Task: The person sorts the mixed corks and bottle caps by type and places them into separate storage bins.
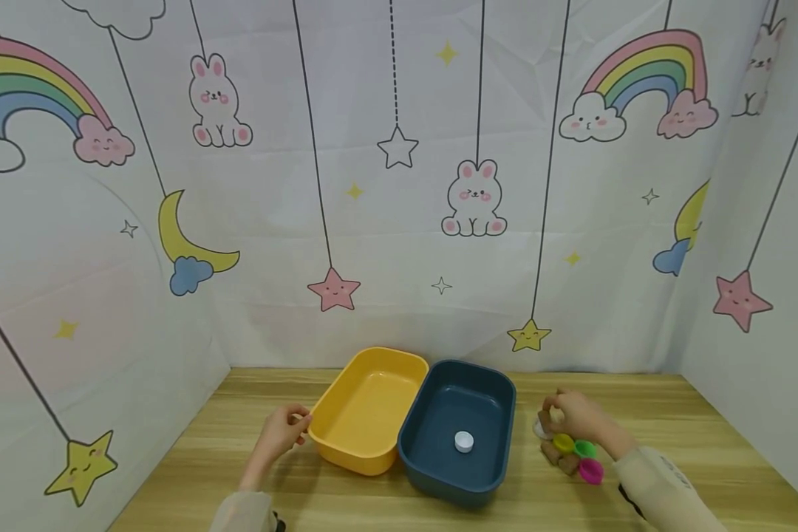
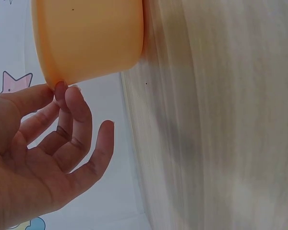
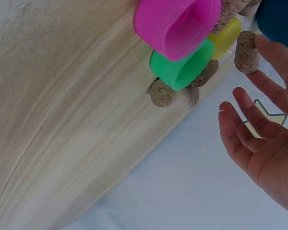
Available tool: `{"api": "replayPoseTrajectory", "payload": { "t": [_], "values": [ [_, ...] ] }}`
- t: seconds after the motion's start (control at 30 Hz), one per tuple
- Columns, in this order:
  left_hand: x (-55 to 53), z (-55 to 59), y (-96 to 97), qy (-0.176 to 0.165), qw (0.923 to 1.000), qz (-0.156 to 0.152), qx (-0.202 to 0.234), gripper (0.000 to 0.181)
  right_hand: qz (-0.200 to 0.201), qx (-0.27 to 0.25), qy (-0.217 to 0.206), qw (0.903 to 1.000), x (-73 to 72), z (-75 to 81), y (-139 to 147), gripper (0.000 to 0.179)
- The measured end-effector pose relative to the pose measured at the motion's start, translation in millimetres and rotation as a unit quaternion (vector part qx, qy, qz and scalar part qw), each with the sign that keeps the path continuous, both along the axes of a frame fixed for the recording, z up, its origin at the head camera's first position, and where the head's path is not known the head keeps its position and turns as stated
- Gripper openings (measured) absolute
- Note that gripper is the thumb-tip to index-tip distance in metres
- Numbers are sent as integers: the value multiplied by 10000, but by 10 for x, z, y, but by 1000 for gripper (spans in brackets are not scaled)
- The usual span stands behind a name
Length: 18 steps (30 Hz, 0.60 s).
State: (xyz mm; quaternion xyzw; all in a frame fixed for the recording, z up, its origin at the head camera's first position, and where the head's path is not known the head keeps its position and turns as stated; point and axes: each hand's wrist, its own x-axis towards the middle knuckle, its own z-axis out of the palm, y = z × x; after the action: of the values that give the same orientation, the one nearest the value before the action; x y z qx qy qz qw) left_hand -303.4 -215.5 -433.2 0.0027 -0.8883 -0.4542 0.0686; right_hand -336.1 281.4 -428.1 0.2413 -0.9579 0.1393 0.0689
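1. This place is a little table corner that looks like a child's playroom. I cannot tell if it is in a home.
2. White, creased sheets (image 1: 399, 310) stand up on three sides, like the walls of a tiny room.
3. The sheets have a striped, curved rainbow (image 1: 648, 66), a white, sitting bunny (image 1: 474, 208) and a pink, five-pointed star (image 1: 335, 290) on them.
4. A flat, yellow-brown, wood-striped table (image 1: 532, 502) lies between them, with a yellow, rounded plastic tub (image 1: 355, 459) on top.

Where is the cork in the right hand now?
In the right wrist view, the cork is at the upper right, pinched by the right hand, with the yellow cap to its left and the dark blue bin above.
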Motion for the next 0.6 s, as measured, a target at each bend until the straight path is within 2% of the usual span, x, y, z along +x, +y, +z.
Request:
{"api": "replayPoseTrajectory", "payload": {
  "t": [0.3, 0.6],
  "values": [
    [-5, 4, 9, -31, 10000, 37, 2, 12, -176, -99, 91, 9998, -16, 153, -87, 12],
    [-7, 12, -1, -69, 10000, -20, -46, 13, 59, -197, 577, 9981, -25, 319, -245, 14]
  ]
}}
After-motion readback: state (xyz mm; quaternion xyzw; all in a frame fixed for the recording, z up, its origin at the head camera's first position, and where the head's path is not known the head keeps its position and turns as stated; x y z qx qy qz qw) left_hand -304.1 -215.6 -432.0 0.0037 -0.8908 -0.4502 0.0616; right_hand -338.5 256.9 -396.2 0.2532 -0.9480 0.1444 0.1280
